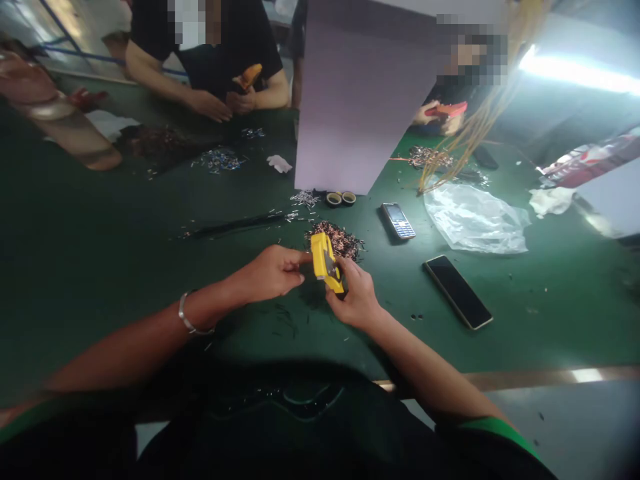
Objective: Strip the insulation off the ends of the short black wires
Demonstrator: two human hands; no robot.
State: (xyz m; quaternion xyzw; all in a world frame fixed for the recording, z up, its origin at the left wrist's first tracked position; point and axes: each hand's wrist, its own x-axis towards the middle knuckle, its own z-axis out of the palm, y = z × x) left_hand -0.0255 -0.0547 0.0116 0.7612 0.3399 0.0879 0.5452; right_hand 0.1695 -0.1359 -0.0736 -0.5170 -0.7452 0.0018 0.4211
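My right hand (356, 293) is closed around a yellow plier-like hand tool (320, 257) with a dark part on its side. The tool is held tilted just above the front of a pile of short copper-and-black wire pieces (345, 241). My left hand (273, 272) is at the tool's left side, its index finger reaching to the yellow body and the other fingers curled. Whatever those fingers pinch, if anything, is too small to make out. Behind the pile lie small silver pin-like pieces (305, 198) and two round dark rings (341, 199).
A keypad phone (399, 221), a smartphone (457, 292) and a clear plastic bag (477, 217) lie to the right on the green table (560, 320). A grey upright panel (363, 100) rises ahead. Co-workers' hands hold an orange tool (250, 77) and a red tool (447, 110).
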